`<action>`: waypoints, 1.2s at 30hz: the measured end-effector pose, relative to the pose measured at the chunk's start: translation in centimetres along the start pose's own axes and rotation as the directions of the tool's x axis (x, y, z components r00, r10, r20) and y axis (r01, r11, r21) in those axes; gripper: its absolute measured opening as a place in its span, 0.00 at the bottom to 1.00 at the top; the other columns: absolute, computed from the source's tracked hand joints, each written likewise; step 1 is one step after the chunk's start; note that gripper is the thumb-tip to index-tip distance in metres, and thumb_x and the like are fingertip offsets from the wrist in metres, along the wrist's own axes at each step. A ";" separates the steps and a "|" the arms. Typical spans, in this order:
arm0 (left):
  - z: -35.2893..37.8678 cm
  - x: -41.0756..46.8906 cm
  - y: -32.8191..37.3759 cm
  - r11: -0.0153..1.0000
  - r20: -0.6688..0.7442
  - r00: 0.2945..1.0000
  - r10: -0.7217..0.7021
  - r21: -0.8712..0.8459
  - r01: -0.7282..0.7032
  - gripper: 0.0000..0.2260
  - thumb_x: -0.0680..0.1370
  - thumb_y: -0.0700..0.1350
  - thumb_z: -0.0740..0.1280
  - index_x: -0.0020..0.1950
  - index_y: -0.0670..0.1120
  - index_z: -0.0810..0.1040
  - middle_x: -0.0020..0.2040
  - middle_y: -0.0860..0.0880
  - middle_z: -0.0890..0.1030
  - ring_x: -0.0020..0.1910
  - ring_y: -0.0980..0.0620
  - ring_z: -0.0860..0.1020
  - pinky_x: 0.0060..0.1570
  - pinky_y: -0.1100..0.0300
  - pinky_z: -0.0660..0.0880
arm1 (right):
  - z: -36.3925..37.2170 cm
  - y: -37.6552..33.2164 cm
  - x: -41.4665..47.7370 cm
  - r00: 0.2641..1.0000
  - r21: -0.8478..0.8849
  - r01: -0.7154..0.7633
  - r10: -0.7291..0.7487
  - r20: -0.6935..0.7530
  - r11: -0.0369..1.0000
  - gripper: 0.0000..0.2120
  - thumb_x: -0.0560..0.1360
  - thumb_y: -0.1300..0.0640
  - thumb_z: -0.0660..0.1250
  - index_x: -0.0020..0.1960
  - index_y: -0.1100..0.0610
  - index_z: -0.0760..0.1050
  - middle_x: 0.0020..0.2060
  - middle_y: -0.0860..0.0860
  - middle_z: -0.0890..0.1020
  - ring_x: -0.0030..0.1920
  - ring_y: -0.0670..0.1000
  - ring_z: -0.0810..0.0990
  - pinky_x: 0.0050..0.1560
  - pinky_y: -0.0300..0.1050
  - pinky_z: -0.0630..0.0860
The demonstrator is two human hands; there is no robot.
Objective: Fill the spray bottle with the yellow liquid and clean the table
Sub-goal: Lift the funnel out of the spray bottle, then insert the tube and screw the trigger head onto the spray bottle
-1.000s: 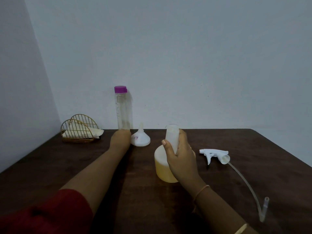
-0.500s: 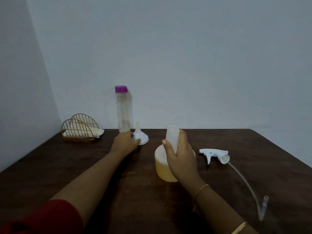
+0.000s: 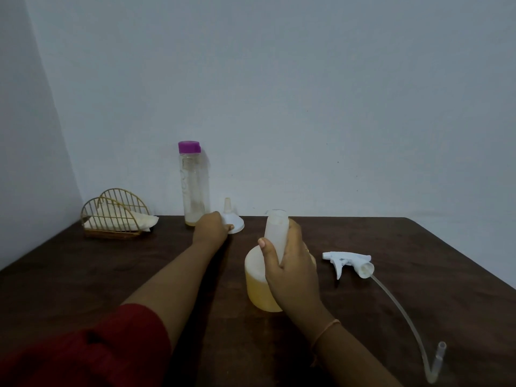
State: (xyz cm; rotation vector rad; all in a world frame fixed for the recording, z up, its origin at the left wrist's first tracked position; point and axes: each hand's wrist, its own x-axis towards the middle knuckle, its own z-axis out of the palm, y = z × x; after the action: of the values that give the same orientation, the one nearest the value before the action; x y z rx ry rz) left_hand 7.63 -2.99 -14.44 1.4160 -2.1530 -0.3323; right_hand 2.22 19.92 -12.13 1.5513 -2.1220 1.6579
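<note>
The spray bottle (image 3: 259, 286) stands upright near the middle of the bench (image 3: 418, 247). Its neck is open and its lower body shows yellow liquid (image 3: 258, 296). The right hand (image 3: 293, 269) is clenched round the neck, thumb towards the camera. That high grip steadies the mouth but leaves the heavy base free to pivot, so a sideways tug could tip it and spill the contents. Further back, the left hand (image 3: 210, 229) has its fingers curled onto the rim of the funnel (image 3: 235, 222), which sits wide end down with the spout pointing up. It would have to be flipped before it can seat in the neck. Any drips left inside would probably fall on the wood during the carry, and a spout seated crooked in that narrow mouth could send a pour down the outside. The clear bottle (image 3: 194, 185), purple-capped and holding only a trace of yellow at its foot, stands just beside that hand. It is tall, slim and nearly empty, so a knock from the knuckles as the funnel lifts could topple it. On the right the trigger head (image 3: 347, 261) lies on its side, its tube (image 3: 402, 311) trailing towards the near edge, where the right forearm could snag it. The wire holder (image 3: 114, 216) with cloths sits well apart at the far left.
</note>
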 end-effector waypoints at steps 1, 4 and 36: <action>0.1 0.1 0.1 1.000 -0.001 1.000 -0.001 0.002 0.001 0.14 0.76 0.51 0.68 0.48 0.39 0.75 0.47 0.41 0.79 0.46 0.46 0.77 0.43 0.57 0.70 | 0.0 0.0 0.0 1.000 -0.003 0.003 -0.003 -0.004 1.000 0.21 0.78 0.47 0.61 0.67 0.53 0.63 0.47 0.40 0.70 0.49 0.42 0.70 0.60 0.55 0.70; 0.4 0.4 0.3 1.000 0.000 1.000 0.007 0.008 -0.007 0.15 0.76 0.51 0.67 0.50 0.38 0.75 0.48 0.41 0.80 0.47 0.45 0.77 0.46 0.55 0.73 | 0.0 0.1 0.1 1.000 0.004 -0.004 0.004 -0.007 1.000 0.20 0.78 0.48 0.61 0.67 0.52 0.63 0.46 0.38 0.69 0.49 0.41 0.69 0.60 0.55 0.70; -1.1 -2.6 2.5 0.939 -0.184 0.981 -0.053 -0.345 -0.014 0.18 0.78 0.44 0.65 0.66 0.38 0.72 0.63 0.39 0.75 0.62 0.43 0.74 0.59 0.53 0.70 | 0.0 0.4 0.2 1.000 -0.001 0.021 -0.021 -0.003 1.000 0.20 0.78 0.47 0.60 0.67 0.52 0.63 0.52 0.42 0.74 0.56 0.46 0.74 0.62 0.53 0.68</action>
State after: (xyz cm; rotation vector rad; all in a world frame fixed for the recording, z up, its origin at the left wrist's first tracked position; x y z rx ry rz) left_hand 7.13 0.46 -13.07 1.2160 -1.8202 -0.5308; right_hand 1.85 19.73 -12.33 1.5638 -2.0971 1.6511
